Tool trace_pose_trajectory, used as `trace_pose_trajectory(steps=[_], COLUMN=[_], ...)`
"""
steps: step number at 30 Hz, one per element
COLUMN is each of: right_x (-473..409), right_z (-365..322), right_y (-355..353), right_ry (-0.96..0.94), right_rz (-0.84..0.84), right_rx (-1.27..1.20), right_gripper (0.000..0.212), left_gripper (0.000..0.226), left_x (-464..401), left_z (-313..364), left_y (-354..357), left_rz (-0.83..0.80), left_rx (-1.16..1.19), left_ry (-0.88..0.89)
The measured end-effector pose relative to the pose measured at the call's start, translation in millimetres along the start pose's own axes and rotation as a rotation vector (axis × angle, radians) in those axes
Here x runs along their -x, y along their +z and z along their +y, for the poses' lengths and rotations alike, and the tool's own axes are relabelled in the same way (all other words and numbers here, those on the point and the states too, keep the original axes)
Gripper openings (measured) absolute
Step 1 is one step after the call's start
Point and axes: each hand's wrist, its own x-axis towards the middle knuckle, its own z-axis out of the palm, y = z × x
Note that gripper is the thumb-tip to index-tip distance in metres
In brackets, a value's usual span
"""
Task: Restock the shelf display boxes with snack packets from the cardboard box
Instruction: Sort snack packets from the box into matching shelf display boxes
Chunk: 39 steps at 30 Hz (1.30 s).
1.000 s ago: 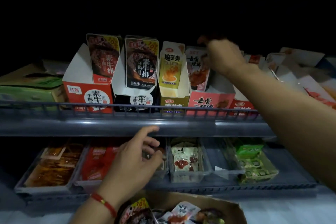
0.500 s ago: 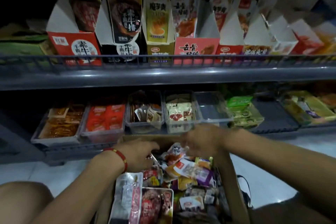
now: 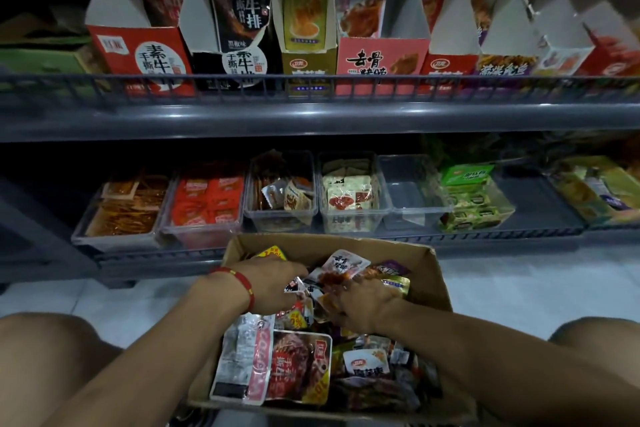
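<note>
Snack packets (image 3: 301, 362) sorted in a cardboard box (image 3: 431, 274) at 6 o'clock.

Both hands, left hand (image 3: 273, 282) and right hand (image 3: 363, 303), are buried among packets; whether anything is pinched cannot be told. Next, one packet must be matched to the display boxes (image 3: 382, 59) at 12 o'clock.

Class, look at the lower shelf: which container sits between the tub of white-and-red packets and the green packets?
In the head view, a clear plastic tub sits between the white-and-red packet tub and the green packets; it appears empty.

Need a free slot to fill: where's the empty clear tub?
In the head view, the empty clear tub sits on the lower shelf, right of centre, between the tub of white packets and the green packets.
</note>
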Motion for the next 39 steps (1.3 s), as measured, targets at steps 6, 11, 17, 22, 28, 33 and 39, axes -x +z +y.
trace_pose_trajectory(steps=[6, 11, 17, 22, 28, 33, 39], right_x=[-17, 18, 73, 99, 121, 123, 124], right_z=[10, 28, 40, 55, 72, 64, 57], right_y=[-5, -52, -83, -93, -100, -108, -110], right_ry=[0.084, 0.017, -0.094, 0.029, 0.047, 0.062, 0.236], right_rz=[0.03, 0.079, 0.169, 0.386, 0.541, 0.677, 0.841], right_rx=[-0.224, -0.776, -1.55, -1.746, -1.862, -1.822, -1.626], right_gripper=[0.036, 0.019, 0.025, 0.023, 0.023, 0.017, 0.017], left_gripper=[0.054, 0.053, 0.031, 0.036, 0.027, 0.034, 0.058], left_x=[4, 9, 6, 3, 2, -4, -13], left_z=[-6, -2, 23, 29, 34, 60, 84], left_y=[0, -4, -1, -9, -21, -26, -28], left_rz=[0.04, 0.118, 0.195, 0.458, 0.671, 0.466, 0.52], left_rx=[0.009, 0.083, 1.071, 1.256, 1.358, 1.605, 1.447], left_ry=[-0.01, -0.097, -0.011, -0.025, -0.064, 0.053, 0.155])
